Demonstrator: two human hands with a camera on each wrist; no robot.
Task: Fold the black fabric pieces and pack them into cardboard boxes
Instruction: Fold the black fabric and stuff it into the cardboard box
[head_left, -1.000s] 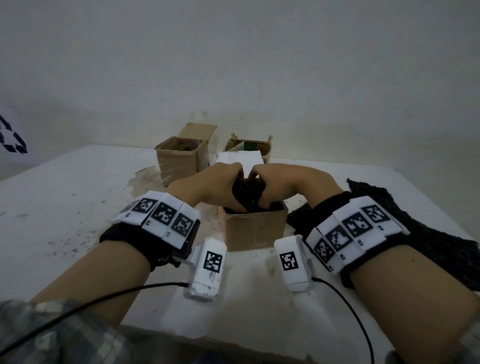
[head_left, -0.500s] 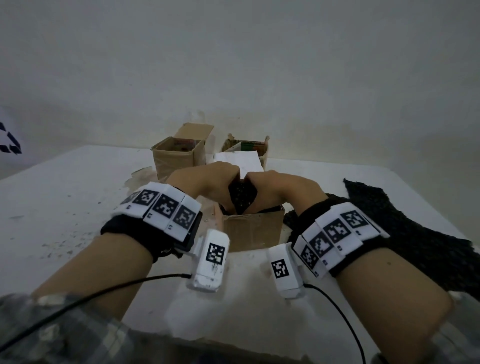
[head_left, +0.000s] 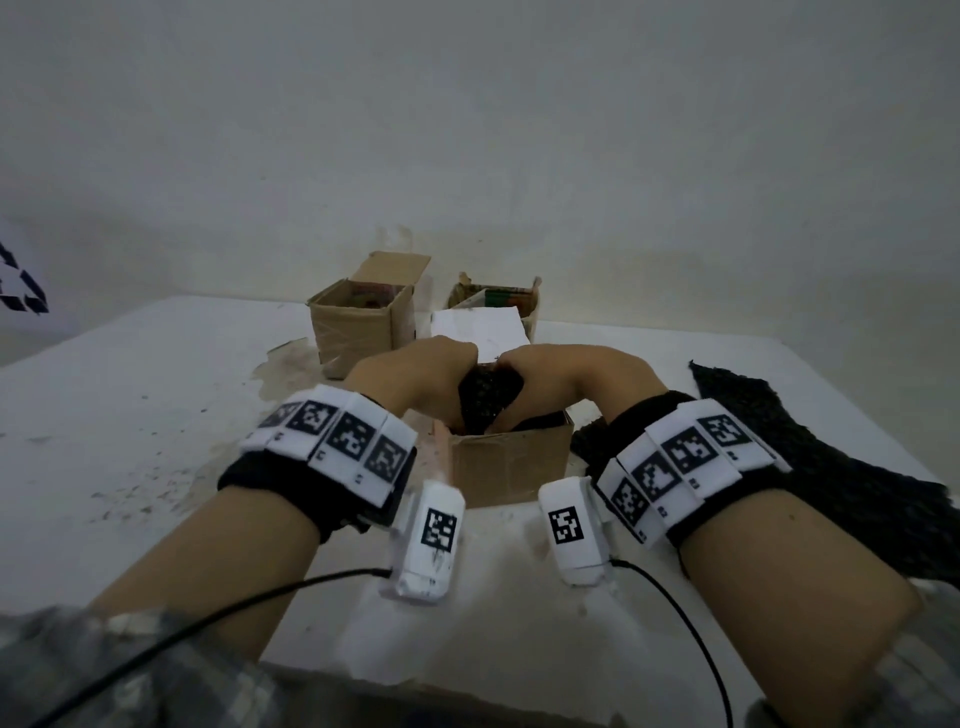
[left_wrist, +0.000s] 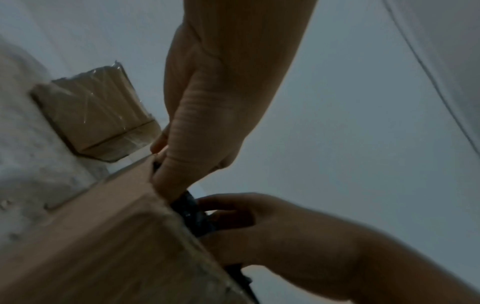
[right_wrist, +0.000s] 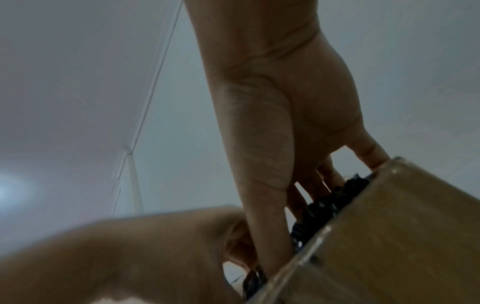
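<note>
A folded bundle of black fabric (head_left: 485, 400) stands in the mouth of the near cardboard box (head_left: 511, 465), its top still above the rim. My left hand (head_left: 415, 384) grips it from the left and my right hand (head_left: 563, 379) from the right, fingers reaching down into the box. In the left wrist view the left hand's (left_wrist: 205, 123) thumb goes down inside the box wall (left_wrist: 103, 236) beside the fabric (left_wrist: 192, 209). In the right wrist view the right hand's (right_wrist: 272, 144) thumb and fingers pinch the fabric (right_wrist: 332, 197) at the box rim (right_wrist: 389, 236). The fingertips are hidden.
More black fabric (head_left: 810, 462) lies flat on the white table (head_left: 156, 415) to the right of the box. Two open cardboard boxes (head_left: 358, 325) (head_left: 498, 299) stand at the back by the wall, with a white flap (head_left: 478, 327) just behind my hands.
Both hands have stayed at the box mouth with the fabric between them. The wrists have drawn slightly closer together.
</note>
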